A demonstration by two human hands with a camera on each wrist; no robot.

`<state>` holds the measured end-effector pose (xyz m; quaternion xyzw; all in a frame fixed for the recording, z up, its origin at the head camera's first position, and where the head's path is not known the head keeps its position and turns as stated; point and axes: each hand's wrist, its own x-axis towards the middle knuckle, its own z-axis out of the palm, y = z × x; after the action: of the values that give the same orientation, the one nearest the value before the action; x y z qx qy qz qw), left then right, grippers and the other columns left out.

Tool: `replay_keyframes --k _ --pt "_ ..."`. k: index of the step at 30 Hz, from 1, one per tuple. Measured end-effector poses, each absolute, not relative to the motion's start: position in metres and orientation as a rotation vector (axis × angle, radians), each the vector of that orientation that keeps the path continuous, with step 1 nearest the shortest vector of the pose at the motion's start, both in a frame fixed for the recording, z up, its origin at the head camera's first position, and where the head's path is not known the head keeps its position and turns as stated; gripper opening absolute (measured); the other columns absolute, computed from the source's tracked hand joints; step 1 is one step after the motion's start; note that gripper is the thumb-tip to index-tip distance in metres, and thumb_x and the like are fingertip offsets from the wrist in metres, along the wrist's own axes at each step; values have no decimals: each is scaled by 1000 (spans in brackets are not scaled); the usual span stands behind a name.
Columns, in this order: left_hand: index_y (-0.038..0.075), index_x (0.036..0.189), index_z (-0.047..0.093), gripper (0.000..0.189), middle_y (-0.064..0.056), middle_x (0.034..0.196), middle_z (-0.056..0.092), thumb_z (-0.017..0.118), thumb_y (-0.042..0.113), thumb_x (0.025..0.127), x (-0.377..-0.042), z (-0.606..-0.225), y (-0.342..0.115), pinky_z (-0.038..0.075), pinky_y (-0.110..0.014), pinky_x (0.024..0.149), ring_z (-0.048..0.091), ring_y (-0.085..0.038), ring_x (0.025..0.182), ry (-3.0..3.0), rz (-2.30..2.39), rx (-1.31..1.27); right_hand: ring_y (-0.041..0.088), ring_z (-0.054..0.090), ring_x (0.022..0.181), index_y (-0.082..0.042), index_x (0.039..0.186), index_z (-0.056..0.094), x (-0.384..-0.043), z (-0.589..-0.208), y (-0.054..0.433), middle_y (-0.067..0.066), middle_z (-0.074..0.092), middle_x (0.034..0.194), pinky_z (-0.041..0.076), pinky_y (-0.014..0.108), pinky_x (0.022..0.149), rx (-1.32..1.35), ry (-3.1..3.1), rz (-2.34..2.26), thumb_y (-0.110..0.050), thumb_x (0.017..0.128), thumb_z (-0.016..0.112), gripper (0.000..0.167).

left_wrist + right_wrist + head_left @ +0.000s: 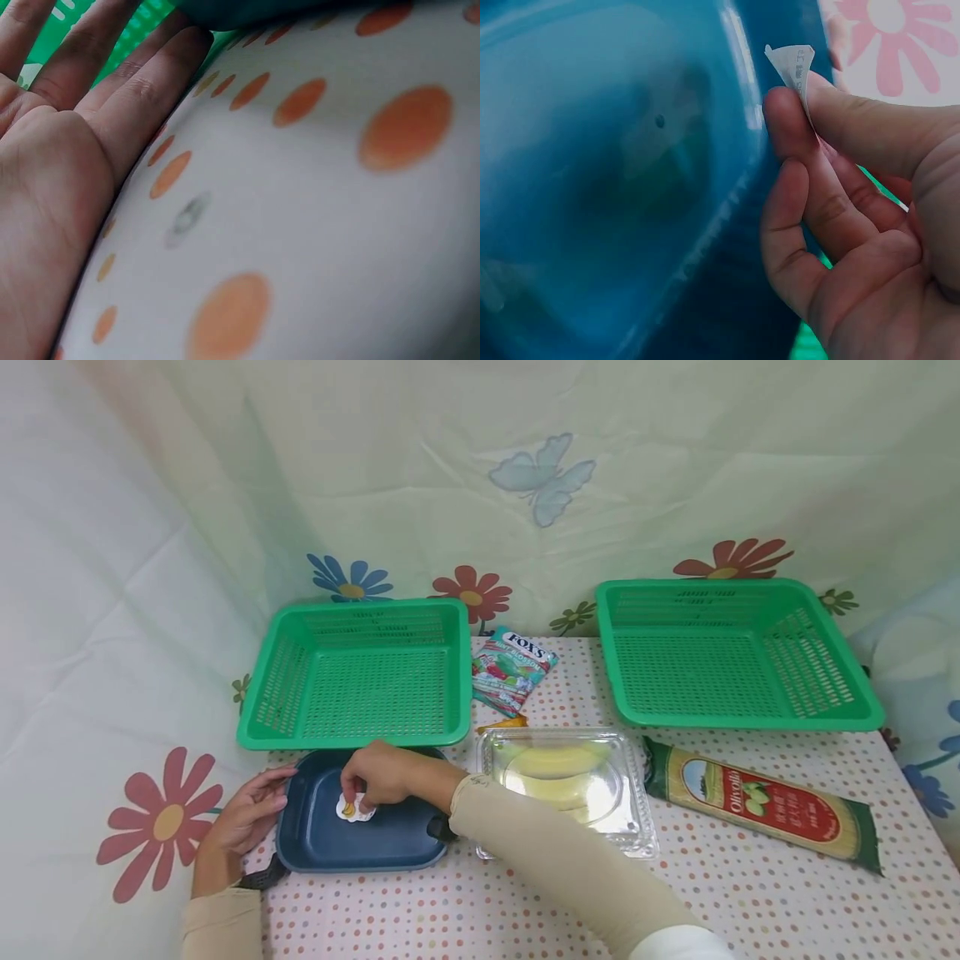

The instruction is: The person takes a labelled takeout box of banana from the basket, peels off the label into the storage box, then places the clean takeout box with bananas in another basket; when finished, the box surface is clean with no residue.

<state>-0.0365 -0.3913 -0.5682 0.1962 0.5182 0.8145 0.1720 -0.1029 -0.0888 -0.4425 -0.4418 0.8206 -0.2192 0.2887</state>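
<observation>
A dark blue rectangular basin (pixel 375 847) sits on the table in front of the left green basket. Over its inside, my right hand (pixel 386 772) pinches a small white paper label (pixel 363 812) between thumb and fingers. The label has a wavy edge and a yellow picture. In the right wrist view, the pinched label (pixel 793 64) is bent and shows small print. My left hand (pixel 243 817) is at the basin's left side, fingers extended, fingertips at the rim. The left wrist view shows the palm (pixel 52 172) beside the dotted tablecloth.
Two green baskets (pixel 352 744) (pixel 750 720) stand at the back. Between them lies a FOX'S candy bag (pixel 513 668), with a small orange-brown item (pixel 504 723) below it. A clear plastic box (pixel 558 781) holds bananas. Farther right lies a pack of spaghetti (pixel 765 802).
</observation>
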Motion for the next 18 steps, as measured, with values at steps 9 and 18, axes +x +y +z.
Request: replay_keyframes --k 9,18 --pt "4 146 53 64 -1 141 59 30 -28 96 -37 -563 -388 51 -20 103 58 -9 127 1453 2321 557 4 55 78 -23 86 73 -100 -459 -109 -12 62 83 45 16 66 -1172 2202 -455 -18 87 82 11" --pt "2 147 51 63 -4 141 60 28 -28 96 -37 -563 -388 52 -23 103 59 -11 127 1403 2327 572 5 63 63 -18 96 56 -104 -481 -114 -5 58 78 48 17 59 -1020 2140 -507 -16 87 83 29"
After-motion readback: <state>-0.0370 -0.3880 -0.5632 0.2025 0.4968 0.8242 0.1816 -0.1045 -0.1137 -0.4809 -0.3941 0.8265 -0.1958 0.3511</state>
